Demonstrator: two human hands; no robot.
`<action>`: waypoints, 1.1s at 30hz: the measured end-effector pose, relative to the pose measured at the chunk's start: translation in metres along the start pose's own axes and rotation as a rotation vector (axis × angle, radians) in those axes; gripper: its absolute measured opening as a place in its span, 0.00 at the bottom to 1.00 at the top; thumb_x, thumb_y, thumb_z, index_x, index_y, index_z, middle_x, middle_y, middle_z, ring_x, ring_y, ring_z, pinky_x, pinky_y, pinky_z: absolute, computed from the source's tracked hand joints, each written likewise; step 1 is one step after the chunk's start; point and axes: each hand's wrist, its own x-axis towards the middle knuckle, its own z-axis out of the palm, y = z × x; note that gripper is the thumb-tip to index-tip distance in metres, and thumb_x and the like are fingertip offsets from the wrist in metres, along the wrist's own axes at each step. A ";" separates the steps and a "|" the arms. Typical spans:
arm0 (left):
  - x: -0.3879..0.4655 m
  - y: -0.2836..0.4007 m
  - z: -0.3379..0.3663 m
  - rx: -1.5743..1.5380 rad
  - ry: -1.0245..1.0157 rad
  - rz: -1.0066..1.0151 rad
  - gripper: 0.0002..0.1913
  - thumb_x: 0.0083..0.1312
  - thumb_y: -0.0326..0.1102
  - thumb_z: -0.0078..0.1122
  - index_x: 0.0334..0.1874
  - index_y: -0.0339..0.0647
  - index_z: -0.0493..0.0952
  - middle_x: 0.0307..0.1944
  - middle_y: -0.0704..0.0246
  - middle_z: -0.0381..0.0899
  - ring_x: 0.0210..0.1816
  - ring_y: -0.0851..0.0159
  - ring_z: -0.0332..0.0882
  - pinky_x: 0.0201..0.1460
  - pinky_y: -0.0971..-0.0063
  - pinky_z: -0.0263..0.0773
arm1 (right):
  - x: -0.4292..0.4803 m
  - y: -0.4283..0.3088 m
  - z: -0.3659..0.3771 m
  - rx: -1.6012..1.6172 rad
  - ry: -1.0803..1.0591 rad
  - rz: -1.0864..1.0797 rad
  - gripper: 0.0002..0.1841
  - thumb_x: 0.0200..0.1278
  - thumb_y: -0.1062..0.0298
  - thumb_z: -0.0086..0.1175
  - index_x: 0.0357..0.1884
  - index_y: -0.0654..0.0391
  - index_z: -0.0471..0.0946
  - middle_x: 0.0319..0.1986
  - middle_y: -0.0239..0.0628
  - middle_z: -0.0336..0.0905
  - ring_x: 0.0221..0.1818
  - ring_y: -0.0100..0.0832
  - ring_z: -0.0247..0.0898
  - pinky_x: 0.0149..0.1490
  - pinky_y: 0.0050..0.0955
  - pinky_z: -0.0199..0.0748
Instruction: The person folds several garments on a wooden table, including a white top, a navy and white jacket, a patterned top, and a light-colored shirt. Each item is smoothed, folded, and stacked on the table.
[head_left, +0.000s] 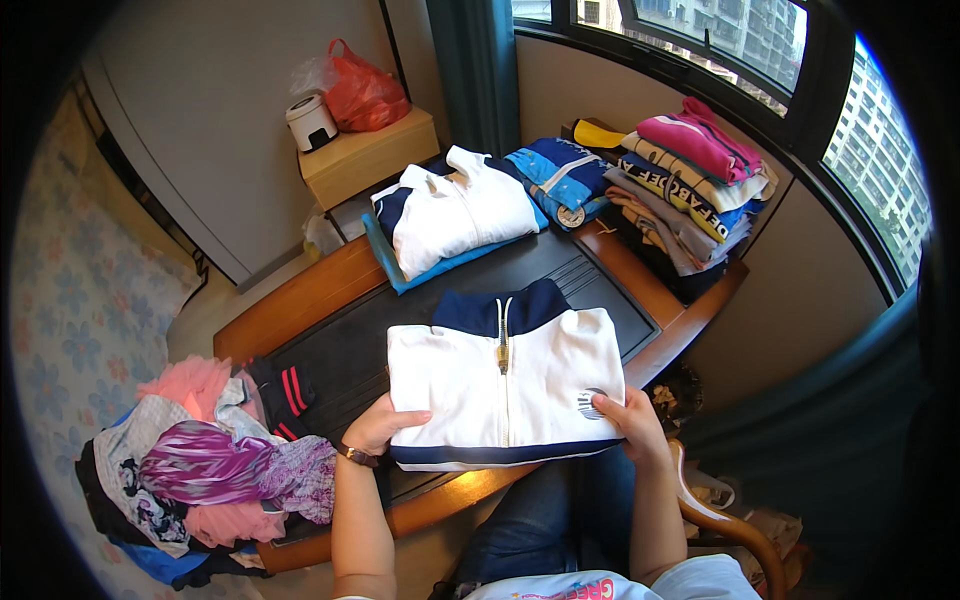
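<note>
A white jacket with a navy collar and front zip (457, 382), folded into a rectangle, is held between both hands above the near part of the table. My left hand (382, 427) grips its lower left edge, thumb on top and fingers hidden beneath. On the lower right edge, my right hand (634, 424) has its thumb beside a dark printed emblem. Beyond it, another folded white garment (457, 217) lies on blue clothing. A heap of unfolded clothes, including a purple patterned garment (210, 461), covers the table's left end.
The wooden table (300, 292) has a black inset top. At its far right stand a blue folded jacket (562, 176) and a tall stack of folded clothes (690, 187). Behind are a small cabinet (375, 157) with a red plastic bag (364, 90), and a window. A curved wooden armrest (727, 521) is at right.
</note>
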 end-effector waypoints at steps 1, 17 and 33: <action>-0.001 0.001 -0.003 0.035 0.017 -0.020 0.30 0.63 0.30 0.73 0.67 0.33 0.73 0.57 0.66 0.83 0.55 0.65 0.81 0.60 0.70 0.76 | 0.001 -0.003 0.001 -0.030 0.002 -0.008 0.20 0.67 0.65 0.67 0.53 0.70 0.80 0.42 0.42 0.87 0.39 0.27 0.83 0.46 0.26 0.81; 0.092 0.059 0.027 0.283 0.616 0.423 0.36 0.69 0.39 0.70 0.72 0.29 0.62 0.63 0.48 0.73 0.60 0.56 0.78 0.61 0.64 0.78 | 0.167 -0.103 0.051 -0.529 0.054 -0.628 0.24 0.71 0.65 0.62 0.63 0.67 0.76 0.54 0.49 0.83 0.58 0.37 0.79 0.61 0.32 0.75; 0.245 0.097 -0.015 -0.109 0.831 0.216 0.29 0.64 0.55 0.71 0.55 0.37 0.79 0.42 0.66 0.84 0.36 0.62 0.81 0.30 0.67 0.73 | 0.354 -0.118 0.113 -0.407 -0.020 -0.234 0.45 0.61 0.45 0.70 0.63 0.80 0.72 0.52 0.54 0.82 0.53 0.40 0.80 0.55 0.33 0.77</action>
